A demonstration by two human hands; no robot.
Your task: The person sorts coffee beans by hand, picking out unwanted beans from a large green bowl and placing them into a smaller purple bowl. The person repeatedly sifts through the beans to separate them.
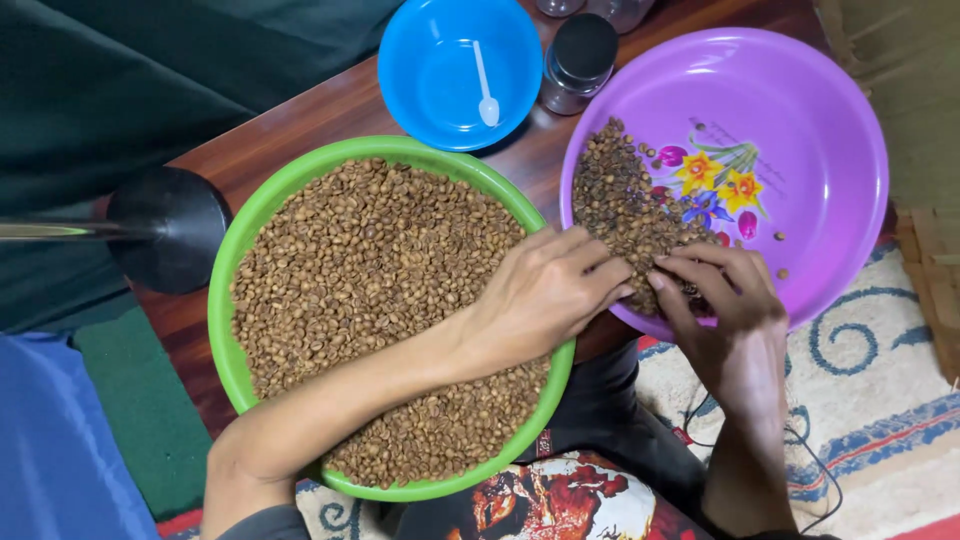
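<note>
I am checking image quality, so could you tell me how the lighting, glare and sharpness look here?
Head view: even, soft light; mild glare on the purple bowl and blue bowl; beans in the green bowl sharp; both hands, left and right, crisp, casting only faint shadows.

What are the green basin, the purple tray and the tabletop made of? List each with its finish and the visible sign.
Green basin: apparently plastic, smooth, uniform bright colour with a rolled rim.
Purple tray: likely plastic, glossy; light glints on its curved wall, and a flower print sits on the base.
Tabletop: looks like dark reddish wood or wood veneer, polished, with faint grain streaks; which one cannot be told.
</note>
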